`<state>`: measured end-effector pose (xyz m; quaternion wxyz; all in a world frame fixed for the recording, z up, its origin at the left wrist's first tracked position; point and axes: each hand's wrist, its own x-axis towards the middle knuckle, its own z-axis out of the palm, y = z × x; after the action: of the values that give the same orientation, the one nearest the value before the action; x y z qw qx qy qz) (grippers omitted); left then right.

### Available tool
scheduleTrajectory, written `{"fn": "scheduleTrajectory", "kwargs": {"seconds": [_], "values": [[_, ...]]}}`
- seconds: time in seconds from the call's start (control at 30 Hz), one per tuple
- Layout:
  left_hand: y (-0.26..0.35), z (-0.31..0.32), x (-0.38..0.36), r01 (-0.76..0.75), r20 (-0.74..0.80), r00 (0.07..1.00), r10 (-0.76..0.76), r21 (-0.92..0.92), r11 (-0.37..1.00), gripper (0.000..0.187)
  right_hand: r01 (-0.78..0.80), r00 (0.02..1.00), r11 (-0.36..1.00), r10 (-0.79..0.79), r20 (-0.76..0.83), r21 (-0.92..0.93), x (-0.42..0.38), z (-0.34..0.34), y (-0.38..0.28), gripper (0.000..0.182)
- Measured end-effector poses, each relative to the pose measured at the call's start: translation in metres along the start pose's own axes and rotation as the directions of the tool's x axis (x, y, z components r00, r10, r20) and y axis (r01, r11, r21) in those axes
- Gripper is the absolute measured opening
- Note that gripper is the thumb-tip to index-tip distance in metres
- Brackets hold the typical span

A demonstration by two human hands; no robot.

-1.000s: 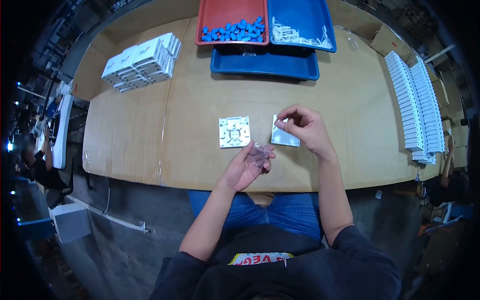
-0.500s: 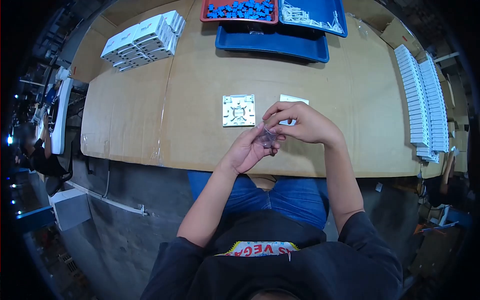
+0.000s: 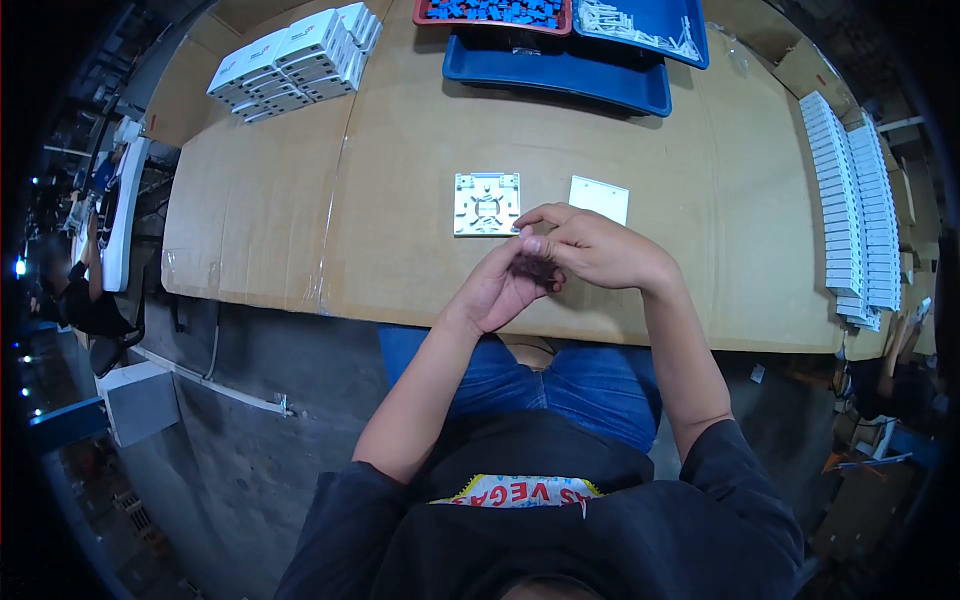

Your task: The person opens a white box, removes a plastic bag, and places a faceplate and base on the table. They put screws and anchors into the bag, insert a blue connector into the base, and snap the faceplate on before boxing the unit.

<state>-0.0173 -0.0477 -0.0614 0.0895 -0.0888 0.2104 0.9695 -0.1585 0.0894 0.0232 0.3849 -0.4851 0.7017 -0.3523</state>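
Observation:
My two hands meet over the near part of the table. My left hand (image 3: 500,293), palm up, has its fingers curled round a small clear plastic bag (image 3: 538,268), which is mostly shaded and hidden by the fingers. Over it, my right hand (image 3: 605,250) is bent with thumb and fingers drawn together at the left fingertips; whatever it pinches is too small to make out. Just beyond the fingertips lies an open white square plastic box (image 3: 487,205) with moulded clips inside. A flat white cover (image 3: 600,198) lies behind my right hand, partly covered by it.
At the back stand a red tray (image 3: 495,25) of blue parts, a blue tray (image 3: 690,50) of white sticks and another blue tray (image 3: 555,78). White boxes (image 3: 290,65) are stacked at the back left, more stacks (image 3: 845,200) at the right. People sit at both sides.
The right fingers have shifted slightly left and closed over the left fingertips, and the bag shows less. The view has tilted a little, so the table things appear higher or further right.

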Motion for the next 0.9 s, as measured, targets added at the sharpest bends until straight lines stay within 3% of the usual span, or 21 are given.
{"fn": "scheduleTrajectory", "kwargs": {"seconds": [0.43,0.53,0.57,0.63,0.67,0.77,0.8,0.9], "values": [[-0.001,-0.015,0.004,0.036,0.118,0.992,-0.033,-0.025,0.999,0.044,-0.088,0.996,0.955,0.084,0.027,0.283,-0.001,-0.008,0.001,0.043],[-0.004,-0.015,0.003,0.003,0.062,0.998,-0.006,0.052,0.999,0.038,-0.043,0.997,0.994,0.036,0.071,0.1,0.001,0.001,0.007,0.043],[-0.004,-0.013,0.002,0.005,0.05,0.999,-0.007,0.035,0.999,0.038,-0.044,0.998,0.993,0.037,0.059,0.114,0.002,0.002,0.009,0.043],[-0.004,-0.008,0.001,0.009,0.039,0.999,-0.009,0.004,1.0,0.038,-0.043,0.999,0.99,0.04,0.027,0.131,0.001,0.0,0.011,0.042],[-0.007,-0.021,0.005,0.011,0.117,0.993,-0.008,-0.024,1.0,0.044,-0.003,1.0,0.996,0.002,0.005,0.089,0.001,-0.005,0.012,0.04],[-0.001,-0.011,0.004,0.072,0.091,0.994,-0.064,-0.081,0.994,0.048,0.099,0.992,0.971,-0.08,-0.098,0.215,0.003,-0.027,0.026,0.037],[-0.002,-0.015,0.005,0.084,0.063,0.995,-0.078,-0.104,0.991,0.054,0.054,0.99,0.957,-0.013,-0.142,0.286,0.003,-0.039,0.017,0.034],[0.001,-0.011,0.005,0.089,0.086,0.993,-0.078,-0.135,0.987,0.058,0.033,0.924,0.989,0.026,-0.382,0.147,0.013,-0.082,0.032,0.032]]}}
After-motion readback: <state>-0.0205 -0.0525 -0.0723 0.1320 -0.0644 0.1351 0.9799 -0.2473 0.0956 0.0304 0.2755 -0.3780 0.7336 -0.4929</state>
